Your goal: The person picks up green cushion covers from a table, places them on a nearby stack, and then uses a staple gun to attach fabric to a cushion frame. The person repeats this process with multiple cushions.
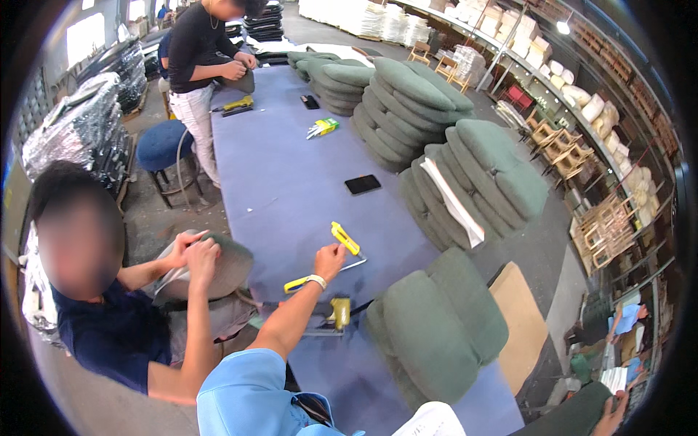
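Observation:
My left hand reaches out over the blue-grey table, fingers closed. Whatever they hold, if anything, is hidden. Right beside the fingertips lies a yellow-handled cutter, with a thin pale rod near it. Another yellow handle shows beyond my wrist, and a gold-coloured staple gun lies near my forearm. At the lower right edge my right hand grips the rim of a dark green cushion, partly cut off by the view. Two green cushions rest at the table's near right.
Stacks of green cushions line the table's right side. A black phone and a green-yellow packet lie mid-table. A co-worker at left handles a cushion; another person stands farther back. A brown board sits at right.

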Motion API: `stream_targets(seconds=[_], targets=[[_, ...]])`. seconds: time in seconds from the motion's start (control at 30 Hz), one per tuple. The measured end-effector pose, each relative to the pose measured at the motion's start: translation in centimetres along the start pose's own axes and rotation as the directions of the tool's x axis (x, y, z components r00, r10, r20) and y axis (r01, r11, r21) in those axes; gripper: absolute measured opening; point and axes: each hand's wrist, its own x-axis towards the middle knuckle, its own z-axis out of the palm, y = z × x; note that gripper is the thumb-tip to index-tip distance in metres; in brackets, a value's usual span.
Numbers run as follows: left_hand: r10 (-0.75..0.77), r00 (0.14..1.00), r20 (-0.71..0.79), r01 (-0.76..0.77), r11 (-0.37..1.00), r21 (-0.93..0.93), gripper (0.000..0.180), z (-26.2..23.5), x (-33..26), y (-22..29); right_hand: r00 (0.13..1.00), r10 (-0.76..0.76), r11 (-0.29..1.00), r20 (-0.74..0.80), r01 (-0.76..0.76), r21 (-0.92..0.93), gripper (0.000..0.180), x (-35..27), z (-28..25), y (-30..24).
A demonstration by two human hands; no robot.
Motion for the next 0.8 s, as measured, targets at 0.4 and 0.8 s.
stream_targets(seconds=[0.4, 0.8], targets=[[0.178, 0.931, 0.319, -0.211, 0.975, 0.072, 0.041, -7.7, -36.5, 2.7, 0.973, -0.071, 0.930, 0.220, -0.015, 0.367, 0.029, -16.1, 14.8, 20.4], [-0.446, 0.671, 0.592, 0.279, 0.892, 0.356, 0.039, -13.5, -52.6, -13.1, 0.962, 0.151, 0.958, 0.228, -0.085, -0.276, 0.063, -12.7, 13.0, 21.1]])
